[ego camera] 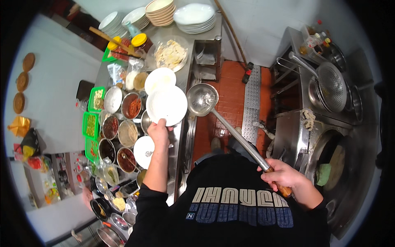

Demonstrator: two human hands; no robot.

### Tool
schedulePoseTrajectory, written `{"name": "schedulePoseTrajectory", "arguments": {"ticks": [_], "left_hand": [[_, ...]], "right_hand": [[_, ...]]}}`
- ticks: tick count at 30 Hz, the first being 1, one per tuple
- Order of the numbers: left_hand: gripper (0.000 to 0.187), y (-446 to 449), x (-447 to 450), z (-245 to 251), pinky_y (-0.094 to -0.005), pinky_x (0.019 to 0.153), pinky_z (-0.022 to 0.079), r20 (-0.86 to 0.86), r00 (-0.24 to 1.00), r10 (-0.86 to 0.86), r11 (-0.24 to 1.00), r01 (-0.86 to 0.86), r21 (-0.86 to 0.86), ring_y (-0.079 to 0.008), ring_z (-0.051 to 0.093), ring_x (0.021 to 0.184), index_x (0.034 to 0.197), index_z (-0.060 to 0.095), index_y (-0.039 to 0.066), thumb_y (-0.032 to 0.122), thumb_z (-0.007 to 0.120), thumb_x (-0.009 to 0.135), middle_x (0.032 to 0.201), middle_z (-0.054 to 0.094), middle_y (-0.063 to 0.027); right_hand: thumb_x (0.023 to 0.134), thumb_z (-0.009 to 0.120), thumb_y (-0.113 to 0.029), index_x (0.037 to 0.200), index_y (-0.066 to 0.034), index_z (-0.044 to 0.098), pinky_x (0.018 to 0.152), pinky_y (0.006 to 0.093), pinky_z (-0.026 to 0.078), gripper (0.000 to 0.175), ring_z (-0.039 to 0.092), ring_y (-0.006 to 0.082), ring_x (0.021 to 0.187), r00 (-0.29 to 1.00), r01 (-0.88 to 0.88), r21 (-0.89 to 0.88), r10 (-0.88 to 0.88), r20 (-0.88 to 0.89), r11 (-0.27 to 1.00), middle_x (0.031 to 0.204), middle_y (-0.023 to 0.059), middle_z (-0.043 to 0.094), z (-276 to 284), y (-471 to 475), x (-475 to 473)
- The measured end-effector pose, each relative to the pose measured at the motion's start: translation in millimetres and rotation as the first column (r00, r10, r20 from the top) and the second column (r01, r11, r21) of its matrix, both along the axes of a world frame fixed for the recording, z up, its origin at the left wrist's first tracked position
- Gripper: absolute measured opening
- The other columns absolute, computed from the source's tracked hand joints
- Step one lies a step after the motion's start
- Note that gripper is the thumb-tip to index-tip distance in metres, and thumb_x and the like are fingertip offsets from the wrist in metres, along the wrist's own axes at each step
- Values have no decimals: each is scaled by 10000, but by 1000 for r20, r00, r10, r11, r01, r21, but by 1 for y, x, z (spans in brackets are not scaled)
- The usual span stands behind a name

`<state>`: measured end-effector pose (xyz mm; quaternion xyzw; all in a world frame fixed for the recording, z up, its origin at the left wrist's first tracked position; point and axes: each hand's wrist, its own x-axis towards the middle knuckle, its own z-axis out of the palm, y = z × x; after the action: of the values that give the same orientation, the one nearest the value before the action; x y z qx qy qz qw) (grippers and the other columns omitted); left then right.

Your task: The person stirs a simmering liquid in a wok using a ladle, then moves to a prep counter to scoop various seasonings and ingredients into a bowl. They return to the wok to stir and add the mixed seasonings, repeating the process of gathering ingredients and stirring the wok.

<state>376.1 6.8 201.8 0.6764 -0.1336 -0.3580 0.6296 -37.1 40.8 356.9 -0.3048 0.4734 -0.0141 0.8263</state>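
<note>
My left hand [158,132] grips the near rim of a white bowl [166,106], its thumb over the edge. The bowl is held over the counter's edge and overlaps a second white dish [160,79] behind it. In my right hand [281,175] is the wooden-ended handle of a long steel ladle [239,136]. The ladle's round head [202,99] is above the floor, close beside the bowl; I cannot tell whether they touch. Nearest to my left hand are steel pots of red chili seasoning [132,105] and pale seasoning [128,133], and a white lid [143,151].
Stacked plates [194,17] and bowls [160,10] stand at the counter's far end, near a large bowl of pale food [170,54]. Green baskets [90,125] line the left side. Rightward are a perforated strainer [331,86] and a wok [338,163] holding a green cloth-like piece [323,174].
</note>
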Motion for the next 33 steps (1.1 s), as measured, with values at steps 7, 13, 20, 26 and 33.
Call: {"name": "schedulePoseTrajectory", "arguments": {"ticks": [7, 13, 20, 26, 33], "left_hand": [[223, 41, 77, -13, -288, 454, 521, -190, 982, 22, 963, 30, 268, -256, 692, 666, 1005, 513, -87, 51, 522, 830, 879, 662, -193], [248, 50, 92, -5, -253, 431, 476, -262, 965, -2, 902, 115, 416, -194, 663, 605, 973, 517, -31, 203, 578, 920, 833, 667, -151], [512, 67, 13, 60, -246, 430, 440, -15, 952, -305, 883, 289, 371, -149, 571, 474, 945, 577, -20, 450, 386, 1012, 716, 664, -113], [444, 51, -125, 94, -312, 855, 491, -102, 971, -215, 925, 170, -339, -185, 587, 1018, 1221, 453, -7, 124, 665, 854, 1097, 582, -120], [285, 156, -87, 108, -260, 687, 458, -6, 997, 80, 995, -81, -65, -115, 529, 822, 1007, 522, 29, -17, 633, 749, 926, 552, -44]], "right_hand": [[880, 615, -23, 1092, -21, 491, 414, 236, 425, 246, 514, 107, 435, 1000, -21, -76, 22, 20, 997, 631, 22, 521, -14, -5, -1], [881, 604, 9, 1109, -25, 483, 420, 220, 422, 261, 521, 96, 454, 988, -85, -170, 105, 110, 982, 674, 32, 544, -21, -32, 8], [886, 576, 25, 1149, 0, 456, 448, 225, 457, 291, 562, 101, 499, 902, -323, -247, 376, 212, 914, 739, 52, 567, -21, -84, 64], [908, 617, -113, 1217, 4, 434, 692, 284, 528, 377, 639, 167, 794, 577, -508, -566, 744, 335, 649, 920, 78, 590, -50, -97, 172], [912, 543, -165, 1087, 44, 616, 893, 405, 474, 282, 584, 369, 1019, 590, -248, -968, 787, -182, -38, 1066, 213, 618, -112, -174, 306]]}}
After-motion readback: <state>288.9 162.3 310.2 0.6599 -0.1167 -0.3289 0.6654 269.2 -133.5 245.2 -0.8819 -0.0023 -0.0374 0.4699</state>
